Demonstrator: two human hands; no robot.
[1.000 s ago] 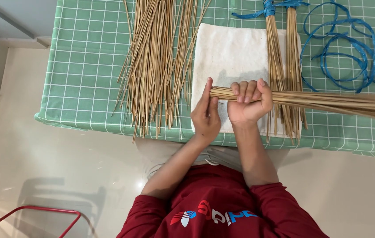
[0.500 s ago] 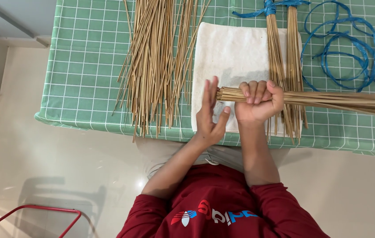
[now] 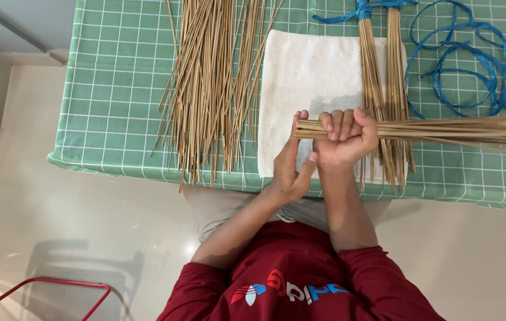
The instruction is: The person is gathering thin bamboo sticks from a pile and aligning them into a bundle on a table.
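My right hand [image 3: 345, 139] is closed around a bundle of thin tan sticks [image 3: 455, 131] that runs out to the right, over a white cloth [image 3: 309, 83]. My left hand [image 3: 289, 163] is flat and open, its palm pressed against the cut ends of that bundle at its left tip. A loose pile of the same sticks [image 3: 211, 83] lies fanned on the green checked tablecloth [image 3: 116, 89] to the left. Two tied stick bundles [image 3: 383, 95] lie upright under my right hand, bound at the top with blue cord.
Loops of blue cord [image 3: 467, 65] lie at the table's right. The table's front edge runs just above my forearms. A red metal frame [image 3: 57, 285] stands on the pale floor at lower left.
My right hand has slid the gripped bundle slightly to the right and up. My left hand has opened flat against the bundle's ends.
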